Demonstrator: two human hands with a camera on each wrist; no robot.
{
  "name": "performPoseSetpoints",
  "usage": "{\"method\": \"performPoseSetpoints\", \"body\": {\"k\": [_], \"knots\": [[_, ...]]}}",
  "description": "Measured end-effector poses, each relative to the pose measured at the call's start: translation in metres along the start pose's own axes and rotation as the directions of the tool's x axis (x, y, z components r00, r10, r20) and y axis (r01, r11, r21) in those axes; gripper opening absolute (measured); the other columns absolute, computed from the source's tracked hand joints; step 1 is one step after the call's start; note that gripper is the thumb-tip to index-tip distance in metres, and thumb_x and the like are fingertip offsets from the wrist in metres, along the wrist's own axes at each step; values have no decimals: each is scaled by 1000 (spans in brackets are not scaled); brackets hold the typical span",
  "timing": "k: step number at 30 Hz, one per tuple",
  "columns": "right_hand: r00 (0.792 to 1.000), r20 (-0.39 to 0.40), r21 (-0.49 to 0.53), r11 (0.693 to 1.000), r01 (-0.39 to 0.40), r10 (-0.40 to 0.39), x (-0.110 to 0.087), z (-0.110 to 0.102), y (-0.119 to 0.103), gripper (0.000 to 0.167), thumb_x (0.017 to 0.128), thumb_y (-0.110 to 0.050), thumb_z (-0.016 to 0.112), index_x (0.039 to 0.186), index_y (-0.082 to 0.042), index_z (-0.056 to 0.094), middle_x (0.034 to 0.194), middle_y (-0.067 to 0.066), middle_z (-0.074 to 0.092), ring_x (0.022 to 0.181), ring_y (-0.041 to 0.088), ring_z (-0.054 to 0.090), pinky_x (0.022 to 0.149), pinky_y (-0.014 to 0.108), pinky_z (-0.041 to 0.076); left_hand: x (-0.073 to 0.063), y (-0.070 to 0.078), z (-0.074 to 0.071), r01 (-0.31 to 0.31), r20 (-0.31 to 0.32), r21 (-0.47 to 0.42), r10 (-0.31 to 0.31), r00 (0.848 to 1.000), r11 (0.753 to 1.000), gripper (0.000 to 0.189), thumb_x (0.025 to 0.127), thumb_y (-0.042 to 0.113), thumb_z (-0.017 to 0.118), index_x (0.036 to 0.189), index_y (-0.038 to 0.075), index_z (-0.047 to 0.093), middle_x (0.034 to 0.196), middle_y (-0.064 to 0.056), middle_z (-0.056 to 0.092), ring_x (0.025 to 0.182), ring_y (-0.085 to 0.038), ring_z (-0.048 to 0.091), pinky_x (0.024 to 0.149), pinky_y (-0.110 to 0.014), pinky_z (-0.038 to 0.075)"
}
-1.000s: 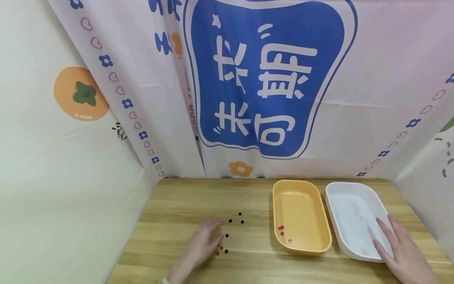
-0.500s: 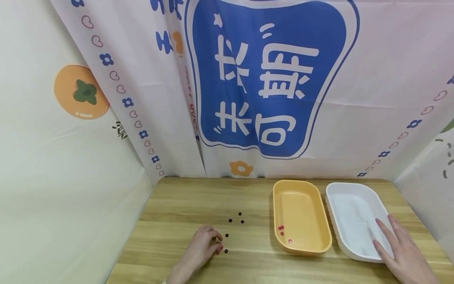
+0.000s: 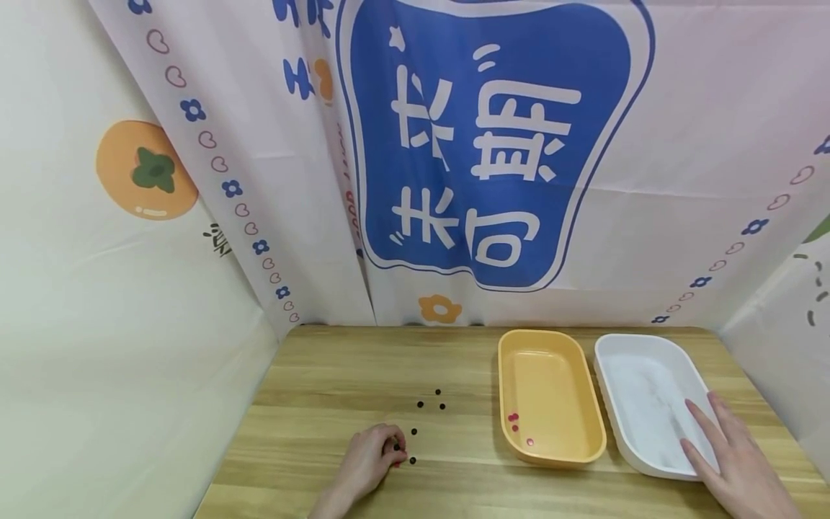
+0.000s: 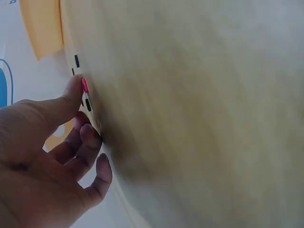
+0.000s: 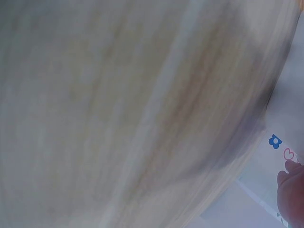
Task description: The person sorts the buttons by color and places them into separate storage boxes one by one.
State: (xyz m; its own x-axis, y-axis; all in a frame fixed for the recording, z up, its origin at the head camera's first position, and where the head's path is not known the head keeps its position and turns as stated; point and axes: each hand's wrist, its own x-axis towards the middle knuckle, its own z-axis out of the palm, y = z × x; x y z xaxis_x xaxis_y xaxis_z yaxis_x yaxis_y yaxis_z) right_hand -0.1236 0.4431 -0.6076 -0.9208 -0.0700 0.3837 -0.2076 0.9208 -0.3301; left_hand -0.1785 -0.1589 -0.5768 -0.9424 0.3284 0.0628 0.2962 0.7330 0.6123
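My left hand (image 3: 368,457) is low over the table, its fingers bent and its thumb and index fingertip apart. A black bead (image 3: 397,447) shows in the gap between them. One red bead (image 3: 397,466) lies just under the thumb. The left wrist view shows a red bead (image 4: 85,85) at the thumb tip and a black bead (image 4: 88,105) beyond. Several more black beads, among them one bead (image 3: 413,460), lie close by. With fingers spread, my right hand (image 3: 742,461) rests on the near right rim of the white tray (image 3: 612,404).
A yellow tray (image 3: 551,375) stands left of the white one, with several red beads (image 3: 514,418) inside. Behind the wooden table (image 3: 311,375) hangs a printed cloth (image 3: 648,238). Pale cloth also flanks both sides.
My left hand has come down toward the red beads, and the gap between thumb and index finger has narrowed. My right hand stays on the white tray.
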Motion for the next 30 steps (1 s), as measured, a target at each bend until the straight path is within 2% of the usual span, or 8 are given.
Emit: {"method": "performPoseSetpoints", "body": {"k": [6,16,21,30], "knots": [[1000,11,-11,1000,-9,9,0,0,1,74,110,-24,60,173,-5,25,182,30,7,171,51,1,132,28,-26,1,-1,2,57,-13,-12,-57,998,998,15,90,20,89,91,18,75,65,12,54,57,1,42,57,-21,35],[1000,-3,0,1000,-4,4,1,-1,-1,72,110,-21,60,172,-4,29,182,31,9,169,53,5,134,32,-24,1,-2,8,63,-15,-69,-64,998,996,13,92,16,87,90,16,75,62,10,63,52,2,45,55,-21,37],[1000,0,9,1000,-7,7,1,-1,-2,70,110,-21,60,171,-4,30,182,31,9,169,54,5,132,29,-25,0,-2,7,93,-14,-90,-95,995,992,14,92,15,88,89,14,74,63,11,65,53,1,46,55,-21,38],[1000,2,-7,1000,-10,10,1,-1,-1,68,110,-22,59,169,-2,31,181,32,9,168,55,6,129,24,-26,0,2,7,107,-19,-99,-109,994,989,12,91,17,88,92,16,76,64,10,65,54,1,47,59,-22,36]]}}
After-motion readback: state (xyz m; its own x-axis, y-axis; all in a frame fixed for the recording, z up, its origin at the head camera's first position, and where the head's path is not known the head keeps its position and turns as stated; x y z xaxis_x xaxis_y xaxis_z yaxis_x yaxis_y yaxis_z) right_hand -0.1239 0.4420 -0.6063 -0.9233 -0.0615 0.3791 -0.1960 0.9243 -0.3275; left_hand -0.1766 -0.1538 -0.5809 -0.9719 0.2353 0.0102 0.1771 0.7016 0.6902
